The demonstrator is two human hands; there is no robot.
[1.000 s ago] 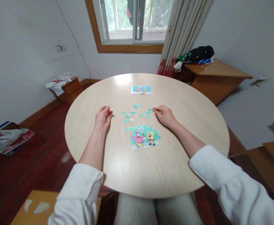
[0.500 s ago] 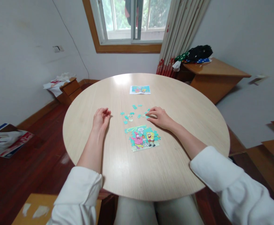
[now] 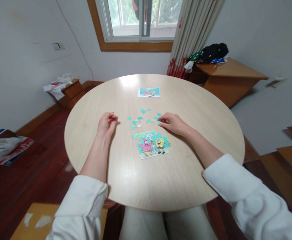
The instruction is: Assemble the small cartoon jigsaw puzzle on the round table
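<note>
The partly joined jigsaw puzzle (image 3: 152, 145) is lying flat on the round tabletop (image 3: 155, 181), and it is showing a pink figure, a yellow square figure and a pale one between them. Beyond this puzzle, the loose turquoise and pale pieces (image 3: 134, 123) are lying scattered, near it but apart from it. Further beyond the puzzle, a printed picture sheet (image 3: 149, 92) with a similar scene is resting flat.

The right hand (image 3: 169, 122) is staying low, beyond the puzzle and a little to its right. Its thumb and fingers are bending close around one turquoise piece (image 3: 159, 122); I cannot tell if they are really gripping it. The left hand (image 3: 107, 122) is resting to the left of the puzzle and slightly beyond it, well apart from the loose pieces. Its fingers are curling loosely inward, and I cannot tell if they are closing over something.
</note>
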